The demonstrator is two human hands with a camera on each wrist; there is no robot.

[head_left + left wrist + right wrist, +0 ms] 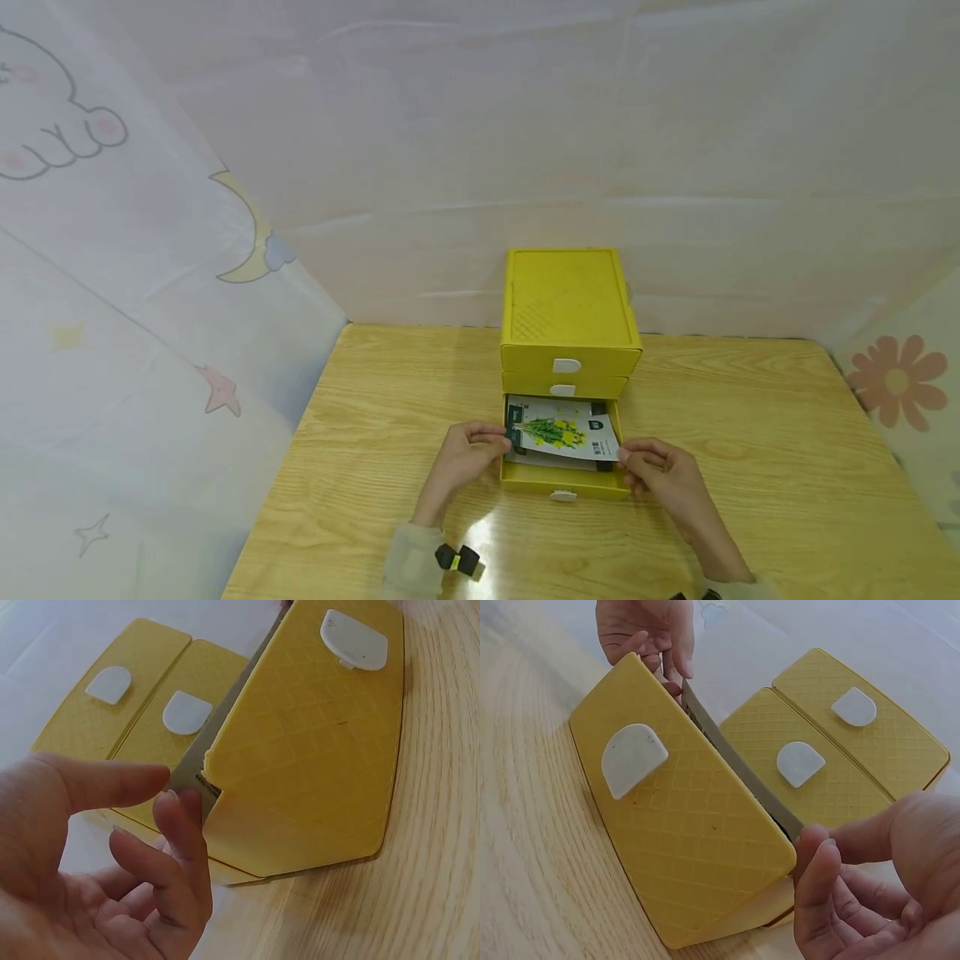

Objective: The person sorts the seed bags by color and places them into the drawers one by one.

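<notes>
Seed packet [561, 435], printed with a yellow-flowered plant, lies flat on top of the papers in the pulled-out bottom drawer [564, 482] of a yellow three-drawer box [567, 310] that stands near the middle of the table's [360, 492] far edge. From the head view, the left hand [467, 450] pinches the packet's left edge and the right hand [658, 468] holds its right corner, so the packet looks in place but not let go, and the drawer is not yet pushed in; the two upper drawers are closed.

The left wrist view shows the left thumb and fingers [180, 825] curled at the drawer's corner against the packet's edge.

The right wrist view shows the right fingertips [819, 871] at the opposite corner, and the drawer's white pull tab [633, 757] untouched.
</notes>
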